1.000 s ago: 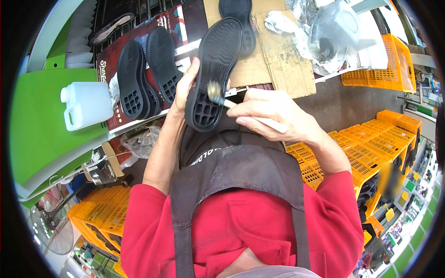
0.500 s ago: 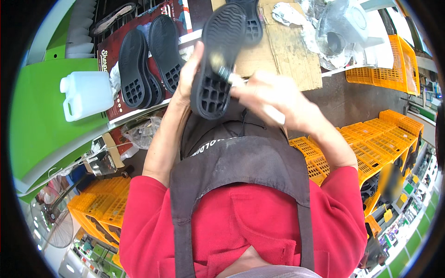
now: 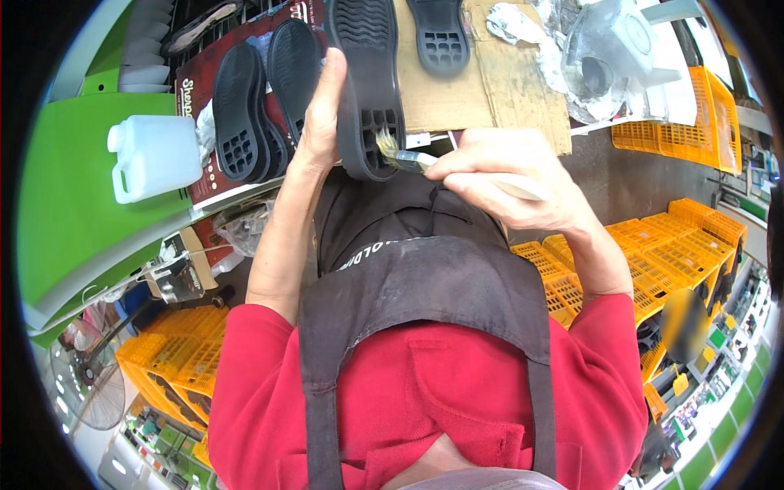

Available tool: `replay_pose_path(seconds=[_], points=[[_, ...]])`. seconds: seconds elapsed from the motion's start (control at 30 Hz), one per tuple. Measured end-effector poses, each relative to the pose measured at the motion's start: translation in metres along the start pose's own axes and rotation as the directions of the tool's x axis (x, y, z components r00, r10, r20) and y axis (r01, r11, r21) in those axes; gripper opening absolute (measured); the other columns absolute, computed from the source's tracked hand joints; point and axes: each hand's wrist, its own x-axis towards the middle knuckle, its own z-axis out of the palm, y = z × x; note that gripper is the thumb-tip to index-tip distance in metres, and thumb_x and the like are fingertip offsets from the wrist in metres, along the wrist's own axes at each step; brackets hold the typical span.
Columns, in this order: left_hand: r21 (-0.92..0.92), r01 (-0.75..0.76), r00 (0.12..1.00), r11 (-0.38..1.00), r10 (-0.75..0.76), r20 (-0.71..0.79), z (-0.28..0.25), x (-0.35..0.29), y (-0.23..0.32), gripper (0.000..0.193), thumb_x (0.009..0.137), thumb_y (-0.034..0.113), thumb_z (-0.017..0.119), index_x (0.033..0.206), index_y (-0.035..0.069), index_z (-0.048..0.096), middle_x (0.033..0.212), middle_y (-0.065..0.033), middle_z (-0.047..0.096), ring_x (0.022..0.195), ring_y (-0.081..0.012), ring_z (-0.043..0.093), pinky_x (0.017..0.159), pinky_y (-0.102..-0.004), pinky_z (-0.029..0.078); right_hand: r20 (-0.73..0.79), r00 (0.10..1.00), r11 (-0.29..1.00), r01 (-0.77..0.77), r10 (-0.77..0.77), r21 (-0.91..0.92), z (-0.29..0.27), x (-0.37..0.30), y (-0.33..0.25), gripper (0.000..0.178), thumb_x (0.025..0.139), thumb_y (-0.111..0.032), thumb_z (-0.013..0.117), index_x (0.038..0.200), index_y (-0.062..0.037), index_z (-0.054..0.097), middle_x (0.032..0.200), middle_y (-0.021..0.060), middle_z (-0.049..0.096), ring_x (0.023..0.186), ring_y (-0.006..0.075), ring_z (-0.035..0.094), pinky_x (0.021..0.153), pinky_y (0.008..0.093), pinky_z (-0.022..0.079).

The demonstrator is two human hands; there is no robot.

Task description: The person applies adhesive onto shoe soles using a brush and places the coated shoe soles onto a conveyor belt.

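You hold the black sole (image 3: 365,82) in your left hand (image 3: 321,114), the thumb along its left edge and the other fingers hidden, and it is near the cardboard (image 3: 514,94), with its gridded end toward you. Your right hand (image 3: 514,175) has the brush (image 3: 412,161) pinched by its pale handle, and the bristles are at the grid, so the step in hand seems to be brushing this face. The next stroke, I judge, calls for a steady sole and light bristles reaching into the small hollows.
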Motion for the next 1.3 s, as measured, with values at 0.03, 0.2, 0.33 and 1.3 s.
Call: replay_pose_path(seconds=[0.03,0.2,0.33,1.3], points=[[0.008,-0.002,1.0,1.0,0.002,-0.012,-0.002,-0.001,0.002,0.07,0.096,0.061,0.026,0.113,0.001,0.059,0.097,-0.0094,0.066,0.085,-0.0161,0.065,0.079,-0.029,0.054,0.021,0.998,0.999,0.054,-0.053,-0.01,-0.005,0.002,0.001,0.015,0.081,-0.005,0.067,0.096,-0.0025,0.069,0.075,0.0088,0.065,0.066,0.0234,0.063,0.059,0.0315,0.05],[0.137,-0.095,0.995,0.986,0.097,-0.009,0.008,0.0,0.005,0.075,0.093,0.067,0.028,0.116,0.002,0.057,0.1,-0.009,0.065,0.088,-0.017,0.065,0.081,-0.0312,0.054,-0.093,0.996,1.0,-0.007,0.006,-0.014,-0.008,0.009,0.004,0.013,0.082,-0.006,0.066,0.095,-0.0017,0.069,0.078,0.0088,0.065,0.066,0.0222,0.062,0.059,0.0314,0.049],[0.303,-0.304,0.949,0.903,0.315,0.011,-0.006,0.0,0.015,0.078,0.086,0.07,0.042,0.121,0.002,0.054,0.106,-0.009,0.063,0.096,-0.0163,0.062,0.087,-0.0324,0.051,-0.012,0.999,0.994,0.045,-0.044,0.101,-0.018,0.001,0.009,0.01,0.083,-0.006,0.066,0.091,-0.0007,0.069,0.082,0.0091,0.067,0.067,0.0214,0.063,0.06,0.0297,0.05],[0.69,-0.559,0.804,0.459,0.502,0.318,0.01,-0.026,0.015,0.071,0.065,0.006,0.077,0.126,-0.002,0.042,0.123,-0.0171,0.052,0.116,-0.0214,0.054,0.104,-0.033,0.041,-0.344,0.82,0.889,-0.437,0.457,0.139,-0.011,0.003,0.018,0.017,0.088,-0.012,0.064,0.098,-0.0006,0.071,0.083,0.0073,0.069,0.069,0.0125,0.064,0.062,0.0243,0.051]])
